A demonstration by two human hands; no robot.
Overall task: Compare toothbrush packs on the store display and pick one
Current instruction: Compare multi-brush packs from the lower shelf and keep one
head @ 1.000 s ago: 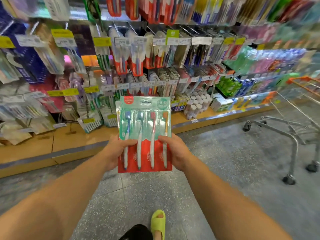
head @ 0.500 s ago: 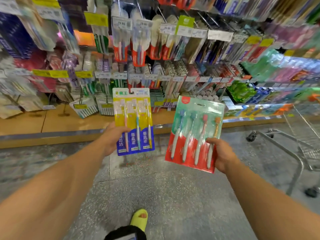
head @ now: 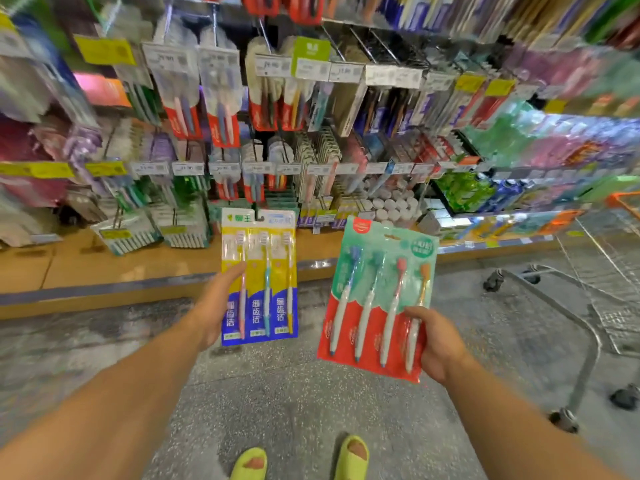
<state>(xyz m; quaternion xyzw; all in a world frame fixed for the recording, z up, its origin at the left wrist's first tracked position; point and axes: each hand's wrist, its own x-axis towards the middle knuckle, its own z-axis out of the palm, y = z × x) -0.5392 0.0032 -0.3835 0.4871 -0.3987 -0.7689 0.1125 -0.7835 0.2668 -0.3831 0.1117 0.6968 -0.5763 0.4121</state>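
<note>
Two toothbrush packs are now held side by side where, a second ago, both hands held only one. A yellow-and-blue three-brush pack [head: 259,277], at 12 o'clock of centre, is gripped at its left edge by the left hand [head: 217,306]. A green-and-red four-brush pack [head: 377,299], at 3 o'clock, is pinched at its lower right corner by the right hand [head: 438,344]. The hands are apart. Comparison appears underway before the display [head: 311,133]; no pack is yet chosen.
</note>
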